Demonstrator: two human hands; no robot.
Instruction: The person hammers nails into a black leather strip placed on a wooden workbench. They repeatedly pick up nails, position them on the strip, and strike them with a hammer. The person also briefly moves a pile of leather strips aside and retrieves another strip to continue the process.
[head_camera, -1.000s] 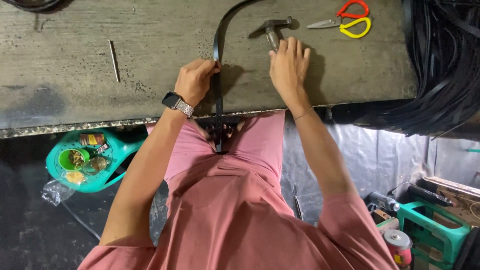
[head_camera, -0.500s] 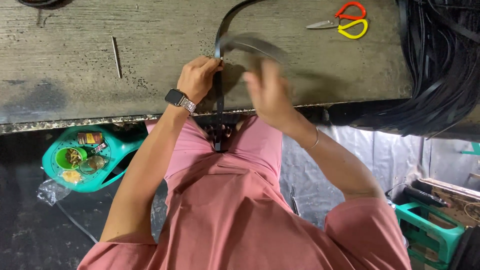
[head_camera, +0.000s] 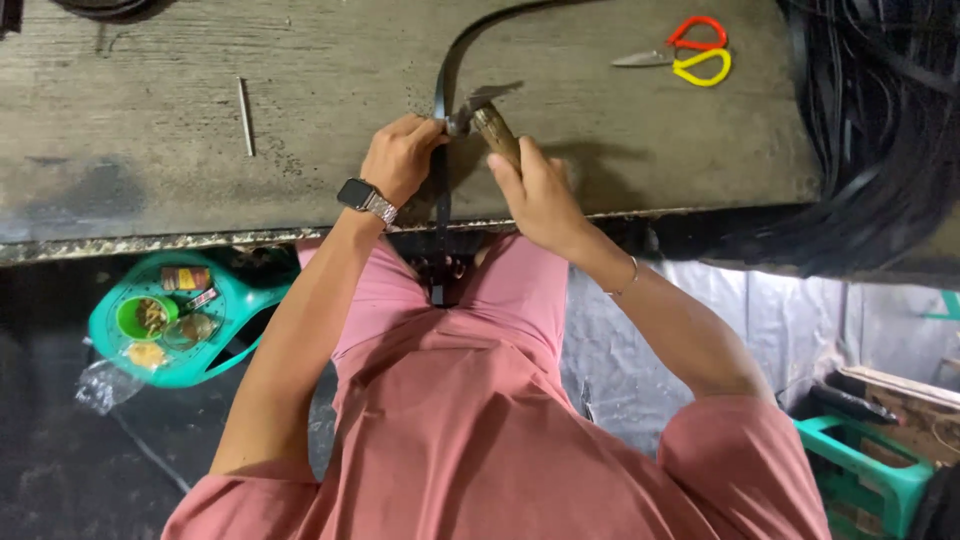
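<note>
My left hand (head_camera: 400, 157), with a watch on the wrist, pinches a black strap (head_camera: 441, 190) that runs across the worn wooden bench (head_camera: 300, 150) and hangs over its front edge into my lap. A small hammer (head_camera: 487, 115) with a wooden handle is gripped in my right hand (head_camera: 535, 190). Its metal head is down at the strap, right beside my left fingertips.
Scissors with red and yellow handles (head_camera: 685, 60) lie at the back right of the bench. A thin metal rod (head_camera: 244, 115) lies to the left. A heap of black straps (head_camera: 880, 120) fills the right side. A teal basket (head_camera: 170, 320) of small items sits on the floor below left.
My right hand took the hammer from the bench top, swung it up, and now has its head down at the strap. My left hand kept hold of the strap.
</note>
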